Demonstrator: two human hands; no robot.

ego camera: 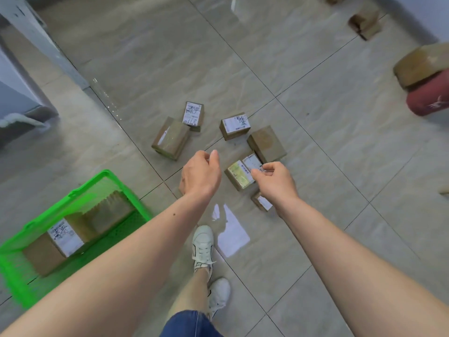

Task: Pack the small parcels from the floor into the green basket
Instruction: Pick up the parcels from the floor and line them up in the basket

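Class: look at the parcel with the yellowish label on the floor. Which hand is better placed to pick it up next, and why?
Probably the right hand. Its fingers overlap that yellow-labelled parcel, half curled and empty. The left hand hangs over bare floor beside it, also empty, though it is nearer the green basket.

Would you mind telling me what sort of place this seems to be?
Probably an indoor parcel sorting or storage room: labelled cardboard parcels lie scattered on a glossy tiled floor, with a green basket partly packed.

tiled floor [315,166] | white sneakers [202,244] | maroon cushion [428,98], right edge | grey door frame [36,32]
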